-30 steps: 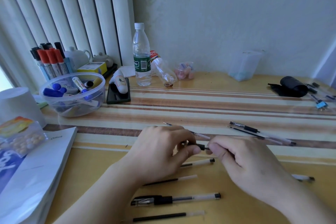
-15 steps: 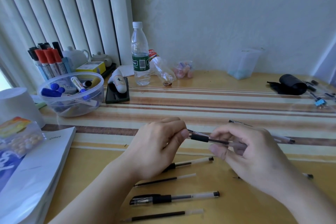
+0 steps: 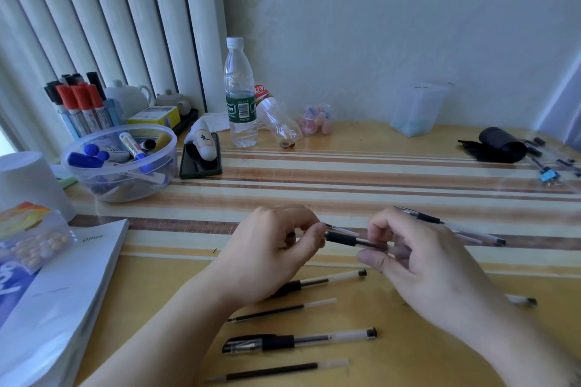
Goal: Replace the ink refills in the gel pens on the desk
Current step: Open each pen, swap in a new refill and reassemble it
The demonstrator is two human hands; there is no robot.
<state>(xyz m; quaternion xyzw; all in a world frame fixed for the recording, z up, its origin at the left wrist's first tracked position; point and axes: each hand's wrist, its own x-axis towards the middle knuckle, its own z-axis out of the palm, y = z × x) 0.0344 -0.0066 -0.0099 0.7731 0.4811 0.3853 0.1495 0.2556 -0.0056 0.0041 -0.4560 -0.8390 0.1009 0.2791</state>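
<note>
Both hands hold one gel pen (image 3: 344, 239) in the air just above the tabletop (image 3: 345, 173), its long axis running left to right between them. The left hand (image 3: 276, 248) pinches the black-grip tip end; the right hand (image 3: 418, 264) curls round the clear barrel. Any pull or twist would run along that axis, each hand at its own end. The tip itself is hidden behind the left fingertips, so whether it is unscrewed is hard to tell. A loose refill (image 3: 281, 310) and a capped pen (image 3: 298, 341) lie on the tabletop nearer the person, close below the left hand.
</note>
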